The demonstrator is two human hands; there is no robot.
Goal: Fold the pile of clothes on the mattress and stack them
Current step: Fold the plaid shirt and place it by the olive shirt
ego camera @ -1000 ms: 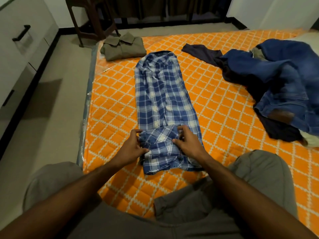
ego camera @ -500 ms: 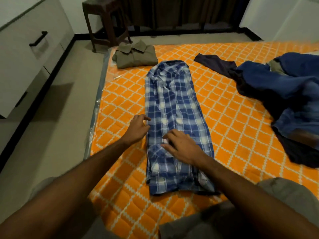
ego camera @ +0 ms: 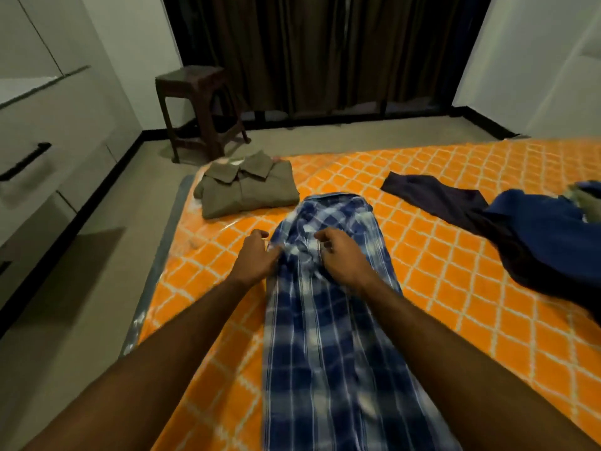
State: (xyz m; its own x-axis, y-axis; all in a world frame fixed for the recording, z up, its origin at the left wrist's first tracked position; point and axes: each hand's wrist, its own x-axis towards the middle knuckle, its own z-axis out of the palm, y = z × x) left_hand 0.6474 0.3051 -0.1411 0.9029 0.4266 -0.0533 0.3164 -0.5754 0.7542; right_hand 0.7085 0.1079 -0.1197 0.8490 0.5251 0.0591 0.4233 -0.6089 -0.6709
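Blue-and-white plaid cotton runs straight away from the person: the plaid shirt [ego camera: 328, 320] lies as a long narrow strip on the orange quilted mattress [ego camera: 439, 255], its long axis pointing from the near edge toward the collar end at the far side. Both hands sit about two thirds of the way up that strip. The left hand [ego camera: 257, 255] is at the strip's left edge, fingers curled and apparently pinching the cloth there, though motion blur hides the exact contact. The right hand [ego camera: 341, 255] rests on top of the fabric nearer the middle, fingers bent and seemingly gathering a fold. Neither hand is clearly nearer the collar; the left works the edge, the right the centre.

By my reading, the coming move is a fold across the long axis, bringing one end over the other.

A folded olive shirt [ego camera: 247, 190] lies flat at the mattress's far left corner, just beyond the plaid collar. To the right, well apart, the unfolded pile of dark blue clothes [ego camera: 536, 236] slumps in soft heaps. A dark brown stool [ego camera: 198, 109] stands on the floor beyond.
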